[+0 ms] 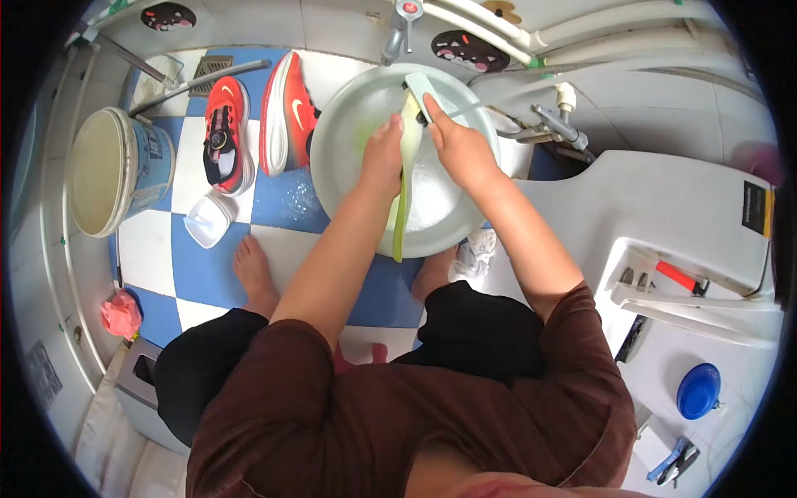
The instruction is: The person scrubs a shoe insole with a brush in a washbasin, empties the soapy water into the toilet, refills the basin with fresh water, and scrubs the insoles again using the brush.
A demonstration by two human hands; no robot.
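Observation:
My left hand (383,156) is closed on a long, thin yellow-green shoe insole (407,178), seen nearly edge-on and slanting down over the basin. In my right hand (466,151) is a pale green scrubbing brush (422,90), its dark bristles against the insole's upper end. Both hands are above a round pale basin (332,108) with whitish, foamy water in it. To the left of the basin, a red shoe (286,116) lies on its side. Another red shoe (224,137) stands beside it, its black opening facing up.
A faucet (397,37) hangs over the basin's far rim. A bucket (104,170) and small white container (209,220) are at left. On the right stands a white counter (631,195) with a red-handled tool (677,275). A white crumpled item (475,253) lies near my foot.

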